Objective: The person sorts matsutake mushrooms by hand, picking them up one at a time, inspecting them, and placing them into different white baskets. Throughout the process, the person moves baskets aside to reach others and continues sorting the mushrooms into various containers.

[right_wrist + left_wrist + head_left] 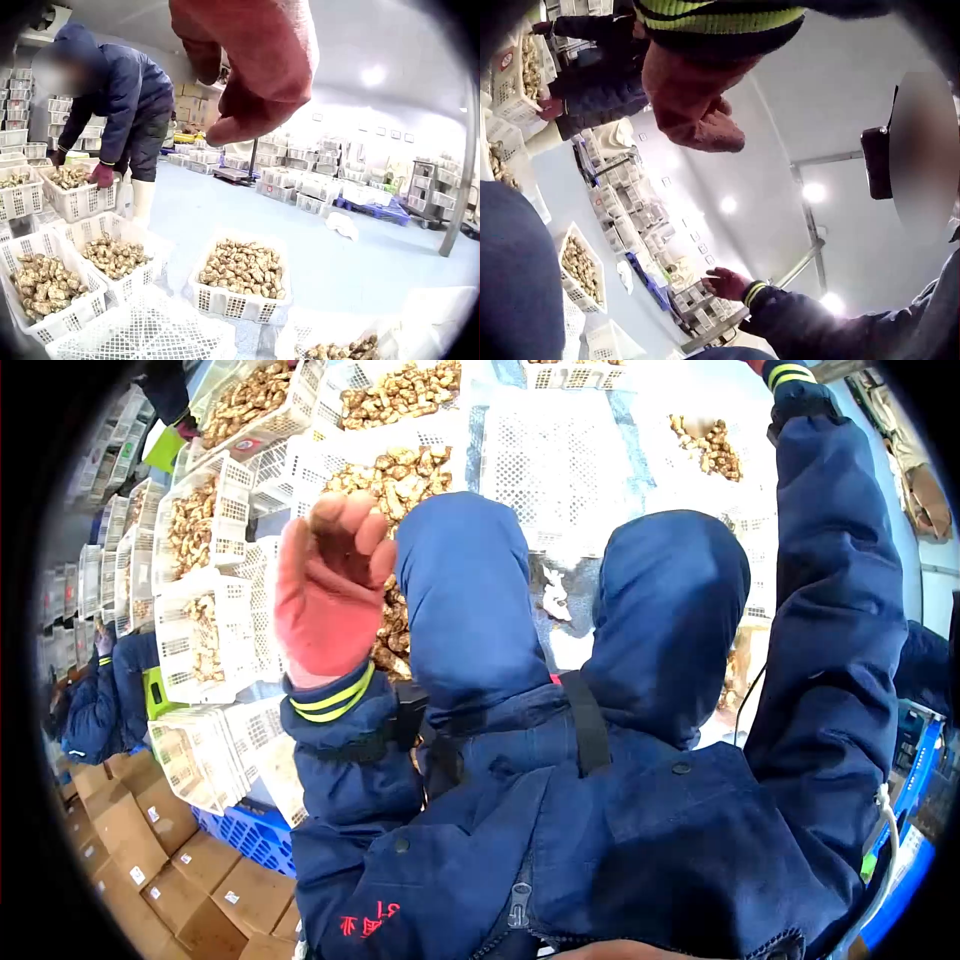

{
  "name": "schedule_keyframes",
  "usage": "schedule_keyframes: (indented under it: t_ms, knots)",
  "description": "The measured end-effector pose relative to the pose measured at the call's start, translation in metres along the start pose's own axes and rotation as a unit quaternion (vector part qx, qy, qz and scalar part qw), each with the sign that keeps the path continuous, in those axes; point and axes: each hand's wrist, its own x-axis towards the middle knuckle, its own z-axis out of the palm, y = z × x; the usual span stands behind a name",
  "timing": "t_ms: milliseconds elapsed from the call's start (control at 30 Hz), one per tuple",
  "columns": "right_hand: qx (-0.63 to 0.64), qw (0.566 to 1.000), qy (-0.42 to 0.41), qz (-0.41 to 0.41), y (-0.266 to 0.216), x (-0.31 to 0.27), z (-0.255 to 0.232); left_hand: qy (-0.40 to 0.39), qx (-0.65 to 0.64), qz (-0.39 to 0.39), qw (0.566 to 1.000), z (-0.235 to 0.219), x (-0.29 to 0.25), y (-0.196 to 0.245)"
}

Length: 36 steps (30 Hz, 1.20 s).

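My left hand (pixel 335 580), in a reddish glove, is raised beside my left knee with its palm up. Its fingers are loosely bent around nothing. Below it in the head view are lumpy brown-and-cream pieces, mushroom-like, in a white basket (pixel 440 440). My right arm reaches far out, so the head view cuts off most of that hand. The right wrist view shows my right hand (pixel 259 67) in a red glove, fingers loosely bent, holding nothing. Beyond it stands a basket of the same pieces (pixel 241 277). A white perforated basket (pixel 555 460) sits before my knees.
Another person (pixel 124 97) in a dark hooded coat bends over a filled basket (pixel 79 199) on the left. Stacked cartons (pixel 215 900) and a blue pallet (pixel 245 835) lie to my left. A metal post (pixel 461 180) and a wheeled rack stand at the far right.
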Motion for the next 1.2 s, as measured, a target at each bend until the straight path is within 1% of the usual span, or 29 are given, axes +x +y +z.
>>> schedule_keyframes:
  t_ms: [67,100,133,200,233,267,300,333,367,400,467,533,600,633,667,733,767,800,867,900,933,967,1000,1033,1067,1100,1133,1167,1200]
  knots:
    - [-0.041,0.999,0.007,0.003,0.006,-0.001,0.008,-0.131,-0.049,-0.025,0.99,-0.001,0.018,-0.025]
    - [-0.022,1.0,-0.017,-0.002,0.029,0.019,0.003,-0.088,-0.047,-0.073,0.992,0.002,0.024,-0.058]
    - [-0.178,0.984,-0.017,0.021,0.043,0.045,0.013,-0.051,-0.053,-0.11,0.991,0.013,0.045,-0.103]
    - [-0.269,0.963,-0.01,-0.025,0.052,0.061,0.026,0.081,0.091,-0.179,0.976,0.029,0.087,-0.169]
    - [-0.248,0.966,-0.031,-0.06,0.095,0.11,0.018,0.093,0.079,-0.207,0.971,0.01,0.103,-0.202]
    - [-0.441,0.886,-0.029,-0.137,0.106,0.139,0.018,0.104,0.067,-0.234,0.964,-0.017,0.115,-0.234]
    - [-0.443,0.883,0.086,-0.129,0.115,0.138,0.037,0.153,0.097,-0.263,0.947,-0.046,0.125,-0.259]
    - [-0.538,0.822,0.098,-0.157,0.138,0.163,0.042,0.203,0.126,-0.289,0.927,-0.07,0.135,-0.278]
    - [-0.456,0.885,0.046,-0.085,0.193,0.211,0.04,0.256,0.131,-0.299,0.91,-0.089,0.146,-0.294]
    - [-0.524,0.847,0.084,-0.025,0.18,0.199,0.06,0.314,0.135,-0.311,0.887,-0.105,0.154,-0.306]
    - [-0.497,0.864,0.08,-0.01,0.237,0.241,0.071,0.357,0.12,-0.329,0.866,-0.128,0.165,-0.314]
    - [-0.531,0.845,0.063,0.014,0.25,0.255,0.089,0.349,0.257,-0.258,0.863,-0.178,0.163,-0.342]
    - [-0.603,0.795,0.065,-0.033,0.272,0.275,0.105,0.403,0.317,-0.279,0.812,-0.194,0.175,-0.35]
    - [-0.644,0.76,0.069,-0.06,0.277,0.287,0.11,0.426,0.402,-0.261,0.767,-0.199,0.178,-0.356]
    - [-0.682,0.723,0.073,-0.089,0.286,0.298,0.113,0.399,0.466,-0.266,0.744,-0.204,0.182,-0.353]
    - [-0.677,0.724,0.062,-0.116,0.3,0.323,0.116,0.376,0.528,-0.351,0.676,-0.208,0.182,-0.347]
    - [-0.687,0.708,0.06,-0.155,0.328,0.343,0.114,0.366,0.543,-0.343,0.674,-0.211,0.182,-0.348]
    - [-0.687,0.716,0.039,-0.119,0.332,0.347,0.117,0.376,0.538,-0.345,0.671,-0.215,0.18,-0.352]
    - [-0.714,0.687,0.068,-0.119,0.336,0.356,0.127,0.362,0.573,-0.296,0.673,-0.219,0.175,-0.358]
    - [-0.725,0.674,0.065,-0.125,0.339,0.367,0.129,0.316,0.639,-0.27,0.647,-0.211,0.179,-0.352]
    - [-0.737,0.661,0.062,-0.128,0.344,0.372,0.131,0.322,0.637,-0.272,0.645,-0.212,0.179,-0.35]
    - [-0.756,0.635,0.05,-0.153,0.333,0.37,0.132,0.341,0.585,-0.311,0.667,-0.218,0.177,-0.353]
    - [-0.735,0.649,0.028,-0.195,0.331,0.37,0.129,0.356,0.528,-0.348,0.688,-0.223,0.176,-0.359]
    - [-0.74,0.647,0.018,-0.185,0.326,0.365,0.13,0.346,0.53,-0.325,0.703,-0.227,0.172,-0.361]
    - [-0.741,0.647,0.011,-0.177,0.318,0.364,0.135,0.348,0.53,-0.321,0.703,-0.22,0.181,-0.352]
    - [-0.71,0.66,-0.004,-0.246,0.319,0.368,0.135,0.351,0.532,-0.317,0.702,-0.205,0.193,-0.338]
    - [-0.712,0.663,-0.019,-0.23,0.31,0.364,0.14,0.351,0.53,-0.322,0.701,-0.192,0.197,-0.331]
    - [-0.703,0.668,-0.023,-0.243,0.299,0.36,0.144,0.368,0.485,-0.419,0.673,-0.206,0.19,-0.343]
    - [-0.695,0.671,-0.023,-0.258,0.29,0.361,0.146,0.362,0.484,-0.422,0.676,-0.211,0.187,-0.343]
